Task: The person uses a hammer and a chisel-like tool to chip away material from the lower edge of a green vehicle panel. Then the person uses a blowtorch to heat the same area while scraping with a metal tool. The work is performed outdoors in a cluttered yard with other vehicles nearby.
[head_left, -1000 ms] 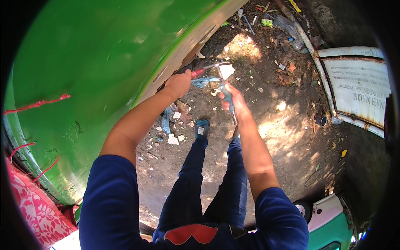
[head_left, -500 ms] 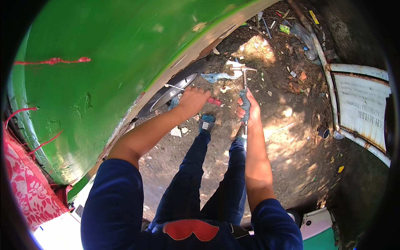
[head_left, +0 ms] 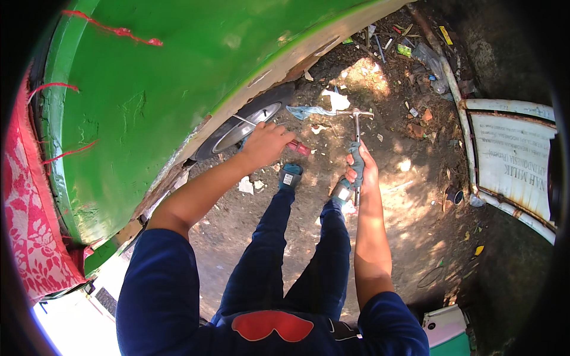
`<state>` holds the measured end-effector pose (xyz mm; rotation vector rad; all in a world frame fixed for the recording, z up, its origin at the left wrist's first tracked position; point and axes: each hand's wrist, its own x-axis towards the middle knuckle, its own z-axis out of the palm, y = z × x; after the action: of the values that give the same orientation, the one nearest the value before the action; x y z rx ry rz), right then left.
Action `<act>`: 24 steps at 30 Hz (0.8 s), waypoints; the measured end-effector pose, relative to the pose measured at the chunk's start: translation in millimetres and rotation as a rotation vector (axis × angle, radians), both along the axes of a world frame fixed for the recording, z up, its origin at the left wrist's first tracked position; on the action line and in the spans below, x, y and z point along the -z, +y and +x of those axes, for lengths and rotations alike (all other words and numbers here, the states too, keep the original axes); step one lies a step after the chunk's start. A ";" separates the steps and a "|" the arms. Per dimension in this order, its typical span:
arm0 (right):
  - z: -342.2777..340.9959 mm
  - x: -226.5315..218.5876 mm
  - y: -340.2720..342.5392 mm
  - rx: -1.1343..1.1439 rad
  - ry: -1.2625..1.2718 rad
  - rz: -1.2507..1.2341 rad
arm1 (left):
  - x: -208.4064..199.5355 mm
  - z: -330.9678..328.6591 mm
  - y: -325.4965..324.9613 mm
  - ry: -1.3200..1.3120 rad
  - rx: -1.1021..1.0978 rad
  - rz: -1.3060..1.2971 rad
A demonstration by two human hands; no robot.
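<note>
My left hand is closed around a screwdriver with a red handle. Its thin metal shaft points up and left, and the tip lies over the wheel beside the lower edge of a green vehicle body. My right hand grips a hammer by its grey-blue sleeve, head up. The metal hammer head stands to the right of the screwdriver, apart from it. Under the body's edge a wheel with a silver rim shows in part.
A blue rag and pale flakes lie on the dirt ground. Litter, including a clear plastic bag, is strewn at the far right. A white metal sign in a pipe frame stands at right. Patterned red cloth hangs at left.
The hammer has come slightly nearer and to the right. My left hand, with the screwdriver, has moved a little left and lower. The view has shifted slightly over the green body.
</note>
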<state>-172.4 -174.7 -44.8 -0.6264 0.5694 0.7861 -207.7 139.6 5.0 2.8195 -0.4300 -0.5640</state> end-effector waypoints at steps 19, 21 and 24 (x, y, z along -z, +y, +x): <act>-17.1 -66.0 -84.8 -0.246 -0.067 0.062 | -28.0 -31.9 -64.3 -0.189 -0.351 0.008; -24.6 -75.2 -96.8 -0.255 -0.088 0.027 | -33.2 -40.8 -76.4 -0.192 -0.419 -0.012; -40.9 -89.0 -114.9 -0.272 -0.094 -0.008 | -45.7 -62.4 -85.7 -0.185 -0.475 -0.120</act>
<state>-213.3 -289.6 44.2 -0.7540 0.4051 1.0039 -270.1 53.9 50.7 2.7245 0.1730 -0.1726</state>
